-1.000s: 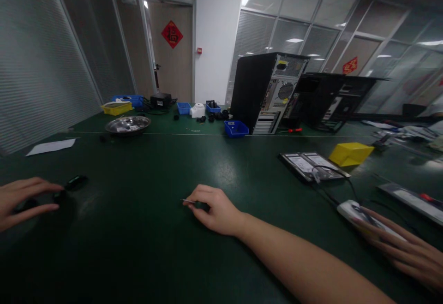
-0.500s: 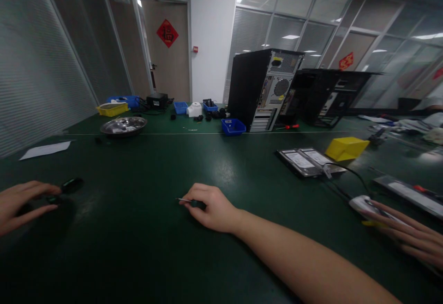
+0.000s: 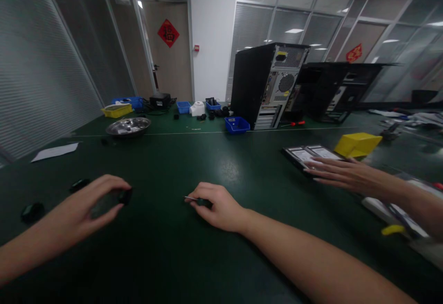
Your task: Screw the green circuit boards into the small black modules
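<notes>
Between the thumb and fingertips of my left hand [image 3: 92, 202] is a small dark cylindrical piece [image 3: 125, 196], its exact kind unclear. Two similar black pieces lie near that hand: one black piece [image 3: 32, 212] left of my wrist, another black piece [image 3: 79, 185] just behind the hand. My right hand [image 3: 218, 207] rests on the green tabletop [image 3: 162, 248], closed around a small screwdriver [image 3: 191, 198]. Its thin metal shaft points left, and most of the handle is hidden in my palm.
At right, another person's hand [image 3: 346, 174] reaches over two hard drives [image 3: 304, 152], near a yellow bin [image 3: 356, 145]. Farther back stand a black computer tower [image 3: 252, 85], a blue bin [image 3: 237, 125] and a metal bowl [image 3: 128, 128]. A paper sheet [image 3: 55, 152] lies left.
My left hand has moved right from the left edge, carrying a small dark piece. My right hand stays nearly in place. The other person's hand has moved up and left to the hard drives.
</notes>
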{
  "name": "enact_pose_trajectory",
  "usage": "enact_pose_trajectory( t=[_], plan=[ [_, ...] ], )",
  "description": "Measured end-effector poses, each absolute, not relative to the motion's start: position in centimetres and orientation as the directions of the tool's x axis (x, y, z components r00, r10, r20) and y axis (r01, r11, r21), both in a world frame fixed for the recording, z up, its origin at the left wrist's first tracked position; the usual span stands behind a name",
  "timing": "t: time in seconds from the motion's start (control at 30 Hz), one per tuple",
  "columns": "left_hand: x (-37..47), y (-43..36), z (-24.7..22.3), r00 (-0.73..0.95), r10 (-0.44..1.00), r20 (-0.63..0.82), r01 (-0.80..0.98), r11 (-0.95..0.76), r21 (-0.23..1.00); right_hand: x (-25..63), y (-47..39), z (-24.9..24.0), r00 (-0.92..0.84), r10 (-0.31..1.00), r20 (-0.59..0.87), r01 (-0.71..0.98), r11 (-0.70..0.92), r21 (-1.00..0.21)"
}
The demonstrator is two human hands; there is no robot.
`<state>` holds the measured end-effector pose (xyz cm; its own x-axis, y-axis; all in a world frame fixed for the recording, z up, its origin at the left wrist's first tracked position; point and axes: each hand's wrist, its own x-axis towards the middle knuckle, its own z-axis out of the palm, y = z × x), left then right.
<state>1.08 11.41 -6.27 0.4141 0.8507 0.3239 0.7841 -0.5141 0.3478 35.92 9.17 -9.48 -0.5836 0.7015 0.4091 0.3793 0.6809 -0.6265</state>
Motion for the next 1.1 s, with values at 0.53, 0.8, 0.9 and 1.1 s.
enact_pose_trajectory(
  t=[0.53,0.8,0.9,1.1],
  plan=[
    [11.8,12.2,-9.8,0.736,0.647,0.198,0.412,-0.661,0.627,35.7,10.1,-9.7,-0.345,0.871,0.349,0.414,0.475,-0.776],
    [11.6,12.1,-9.7,0.670,0.711,0.212,0.503,-0.645,0.575,35.5,10.1,-9.4,-0.350,0.874,0.336,0.401,0.464,-0.790],
    [11.7,12.1,-9.8,0.683,0.706,0.188,0.524,-0.653,0.547,35.5,10.1,-9.3,-0.383,0.858,0.342,0.390,0.486,-0.782],
    [11.5,12.3,-9.7,0.684,0.705,0.185,0.469,-0.620,0.629,35.6,10.1,-9.4,-0.404,0.850,0.339,0.417,0.500,-0.759]
  ],
)
